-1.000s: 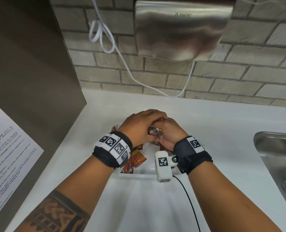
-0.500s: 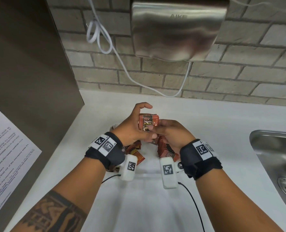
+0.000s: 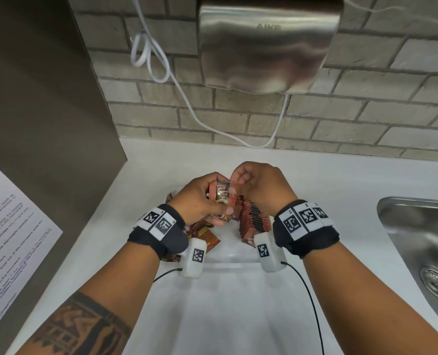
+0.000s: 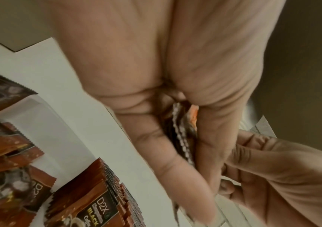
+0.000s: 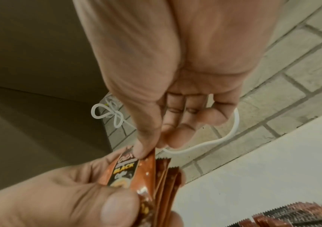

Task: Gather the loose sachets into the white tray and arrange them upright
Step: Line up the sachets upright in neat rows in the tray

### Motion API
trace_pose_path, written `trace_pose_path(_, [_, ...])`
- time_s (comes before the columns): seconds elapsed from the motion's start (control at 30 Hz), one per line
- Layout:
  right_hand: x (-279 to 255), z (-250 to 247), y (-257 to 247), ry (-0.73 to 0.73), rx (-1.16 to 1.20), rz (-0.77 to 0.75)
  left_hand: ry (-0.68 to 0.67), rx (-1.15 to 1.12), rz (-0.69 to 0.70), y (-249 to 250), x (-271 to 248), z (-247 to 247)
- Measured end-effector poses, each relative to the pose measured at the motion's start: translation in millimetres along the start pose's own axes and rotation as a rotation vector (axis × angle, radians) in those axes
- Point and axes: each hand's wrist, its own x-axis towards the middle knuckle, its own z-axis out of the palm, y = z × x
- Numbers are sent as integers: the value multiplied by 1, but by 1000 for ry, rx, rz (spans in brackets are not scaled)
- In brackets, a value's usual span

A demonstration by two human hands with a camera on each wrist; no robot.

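White desk (image 3: 341, 190) under a brick wall: the left hand (image 3: 200, 198) grips a stack of sachets (image 3: 221, 194) above the white tray (image 3: 228, 257); the right hand (image 3: 261, 185) pinches the front sachet's top corner.

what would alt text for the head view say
Over a white tray on a white counter, a left hand grips a bunch of coffee sachets while the right hand pinches the top one. A row of sachets stands upright in the tray.

Tray (image 3: 228, 260) on counter (image 3: 341, 190) — sink (image 3: 417, 226) right, dryer (image 3: 266, 44) on wall behind.
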Motion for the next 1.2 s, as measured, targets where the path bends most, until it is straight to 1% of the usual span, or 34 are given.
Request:
trace_pose_path(0.1, [5,-5,0,6,5,11,19,-21,1,-1,-2,-1])
trace_pose_path(0.2, [6,-6,3,35,7,3,67,-52,18,-4,-2,-3])
trace_pose_path(0.3, [6,-7,0,-33,23,2,87,34,41,-6,0,-5])
trace_pose_path(0.4, [8,-10,-5,-76,-39,-18,112,140,63,-8,1,-3])
trace_pose_path(0.53, [12,-16,-6,-100,-109,-16,194,171,131,-14,2,1])
trace_pose_path(0.63, [15,-19,-6,-104,-114,-23,223,72,113,-15,3,4])
trace_pose_path(0.7, [18,-19,-6,-111,-126,-24,240,56,116,-15,4,4])
trace_pose_path(0.77, [20,-18,-7,-124,-165,-20,253,64,132,-16,4,4])
trace_pose_path(0.87, [23,-17,-6,-122,-191,-24,265,51,118,-18,7,4])
trace_pose_path(0.97, [27,-17,-7,-86,-192,-37,284,158,111,-22,11,0])
trace_pose_path(1.0, [29,-17,-7,-75,-193,-37,274,190,75,-24,13,-3])
trace_pose_path(1.07, [31,-17,-4,-74,-212,-31,221,221,-90,-29,13,-12])
trace_pose_path(1.13, [33,-12,4,-105,-263,-1,96,329,-291,-35,11,-20])
trace_pose_path(1.17, [35,-8,10,-127,-295,25,26,404,-365,-38,10,-23])
trace_pose_path(1.2, [36,-3,17,-149,-325,58,-32,467,-406,-39,10,-24])
